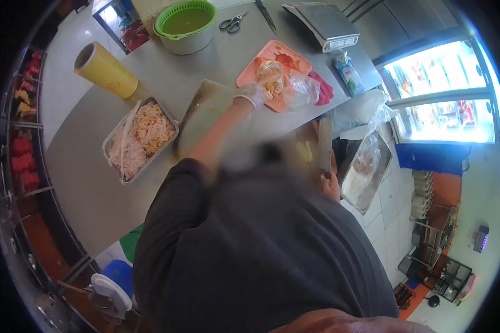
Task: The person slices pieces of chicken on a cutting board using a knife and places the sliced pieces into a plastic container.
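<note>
My left hand (252,93), in a thin clear glove, reaches over the table to a pink foam tray (247,75). It touches pale meat pieces in an open plastic bag (302,89) on that tray; whether its fingers grip anything is hidden. Reddish liquid pools at the tray's far end. My right hand (331,188), low at my right side, holds the handle of a wide-bladed knife (326,143), its blade pointing away from me. Under my left forearm lies a worn cutting board (204,100). A metal pan of raw shredded meat (152,125) stands left of the board.
Behind the work area are a green colander (214,16) in a pot, scissors (233,24), another knife (266,16) and a scale (325,21). A yellow film roll (106,68) stands left. At right are a blue-white packet (348,75), a metal tray (364,200) and a lit display fridge (439,91).
</note>
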The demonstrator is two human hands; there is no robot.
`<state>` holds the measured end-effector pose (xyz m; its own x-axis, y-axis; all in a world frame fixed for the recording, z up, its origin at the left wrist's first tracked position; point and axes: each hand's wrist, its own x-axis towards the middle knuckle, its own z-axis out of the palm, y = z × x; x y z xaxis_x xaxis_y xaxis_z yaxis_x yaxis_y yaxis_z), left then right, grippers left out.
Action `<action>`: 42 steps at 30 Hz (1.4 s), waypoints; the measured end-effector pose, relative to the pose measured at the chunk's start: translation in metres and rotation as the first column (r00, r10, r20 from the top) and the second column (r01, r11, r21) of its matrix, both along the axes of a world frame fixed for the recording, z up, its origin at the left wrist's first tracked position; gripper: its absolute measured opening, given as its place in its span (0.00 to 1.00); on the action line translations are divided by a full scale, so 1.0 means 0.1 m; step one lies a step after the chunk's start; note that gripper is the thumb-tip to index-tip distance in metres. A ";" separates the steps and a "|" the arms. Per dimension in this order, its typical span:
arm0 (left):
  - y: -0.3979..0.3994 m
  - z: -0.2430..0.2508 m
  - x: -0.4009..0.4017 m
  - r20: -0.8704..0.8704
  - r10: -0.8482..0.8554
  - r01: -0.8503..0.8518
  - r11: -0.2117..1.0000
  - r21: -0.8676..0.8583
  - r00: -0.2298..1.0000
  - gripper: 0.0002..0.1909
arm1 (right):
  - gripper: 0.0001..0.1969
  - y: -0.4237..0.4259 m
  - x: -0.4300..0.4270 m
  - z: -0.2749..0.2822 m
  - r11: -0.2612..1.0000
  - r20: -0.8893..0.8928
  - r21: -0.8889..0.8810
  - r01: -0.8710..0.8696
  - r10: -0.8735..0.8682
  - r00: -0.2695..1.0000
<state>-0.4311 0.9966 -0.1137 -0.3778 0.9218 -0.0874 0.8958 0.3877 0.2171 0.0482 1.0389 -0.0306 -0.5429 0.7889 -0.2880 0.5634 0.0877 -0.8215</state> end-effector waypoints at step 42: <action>-2.26 1.04 0.48 0.216 0.601 -0.495 0.775 -0.392 0.769 0.24 | 0.12 0.10 -0.85 -0.06 0.944 -0.119 -0.235 -0.232 0.209 0.971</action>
<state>-0.3833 0.7703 -0.0100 -0.7121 0.4706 -0.5210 0.4096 0.8812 0.2360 -0.0372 1.0491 -0.0371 -0.7279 0.5580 -0.3985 0.4747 -0.0094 -0.8801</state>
